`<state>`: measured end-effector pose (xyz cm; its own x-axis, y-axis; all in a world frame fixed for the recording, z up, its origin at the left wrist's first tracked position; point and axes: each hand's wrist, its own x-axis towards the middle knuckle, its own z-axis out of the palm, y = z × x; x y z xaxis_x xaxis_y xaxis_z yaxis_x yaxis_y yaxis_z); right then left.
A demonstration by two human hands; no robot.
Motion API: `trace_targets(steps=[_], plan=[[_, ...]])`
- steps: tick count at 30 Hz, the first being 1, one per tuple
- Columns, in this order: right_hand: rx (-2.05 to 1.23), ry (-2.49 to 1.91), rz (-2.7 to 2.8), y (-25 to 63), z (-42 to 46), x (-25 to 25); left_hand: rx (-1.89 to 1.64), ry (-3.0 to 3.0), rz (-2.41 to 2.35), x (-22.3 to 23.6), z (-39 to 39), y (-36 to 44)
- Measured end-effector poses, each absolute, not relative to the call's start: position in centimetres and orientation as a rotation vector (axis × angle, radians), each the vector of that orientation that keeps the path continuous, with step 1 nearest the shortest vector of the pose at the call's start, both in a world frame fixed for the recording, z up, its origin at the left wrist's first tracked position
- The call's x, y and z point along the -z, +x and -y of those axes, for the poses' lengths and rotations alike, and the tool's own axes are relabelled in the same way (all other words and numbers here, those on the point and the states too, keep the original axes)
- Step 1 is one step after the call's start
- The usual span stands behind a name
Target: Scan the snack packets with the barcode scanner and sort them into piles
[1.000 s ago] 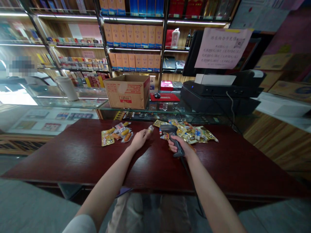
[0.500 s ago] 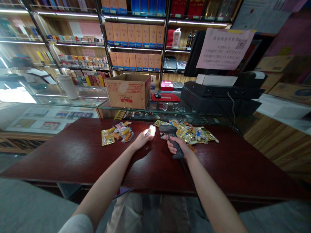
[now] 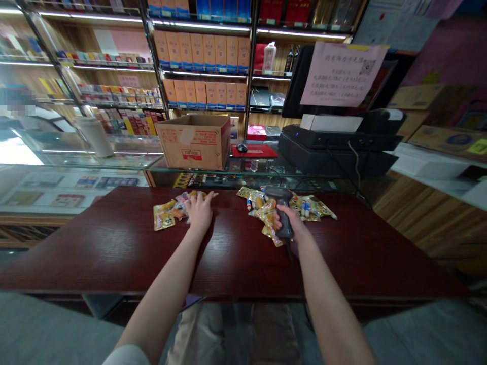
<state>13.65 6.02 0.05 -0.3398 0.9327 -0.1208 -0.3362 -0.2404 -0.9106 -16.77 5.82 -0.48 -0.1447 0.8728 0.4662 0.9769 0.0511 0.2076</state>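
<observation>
My left hand is over the left pile of small wrapped snacks, palm down with its fingers spread. It covers part of the pile, so what lies under the palm is hidden. A gold snack packet shows at the pile's left side. In my right hand is a dark barcode scanner, gripped by its handle, its head pointing away from me and its cable hanging down. The scanner is above the right heap of gold and clear snack packets, and hides some of them.
The dark red wooden table spans the front. Behind it, a glass counter bears an open cardboard box, a mouse on a red mat, and a black cash register with a monitor. A person is at the far left.
My left hand has moved left from the lit packet in the middle to the left pile, and its fingers have spread. The scanner has shifted slightly right, and its light no longer shows.
</observation>
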Motion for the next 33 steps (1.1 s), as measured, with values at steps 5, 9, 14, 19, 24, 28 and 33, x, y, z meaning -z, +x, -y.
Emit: trace_targets(steps=[5,9,14,19,24,28,33], plan=[[-1.813,-1.083,0.900,16.6,-6.1,-0.5,0.535,-1.652,2.227,0.6,-5.7,-18.0],[-1.683,-1.103,0.981,15.5,-6.4,0.4,0.581,-1.745,2.088,1.3,-5.9,-16.9],[-1.568,-0.904,1.112,12.2,-7.2,1.9,0.762,-2.378,1.743,2.0,-6.0,-13.7],[-1.489,-0.829,1.126,10.2,-7.7,2.5,0.623,-2.871,1.484,3.2,-5.5,-11.0],[-1.493,-0.772,1.071,11.2,-7.7,1.6,0.481,-2.746,1.601,3.3,-5.5,-11.2],[-1.519,-0.712,1.011,12.2,-7.6,1.0,0.519,-2.602,1.786,2.9,-5.7,-11.7],[-1.531,-0.768,1.013,11.8,-7.6,1.3,0.565,-2.601,1.846,3.0,-6.0,-11.7]])
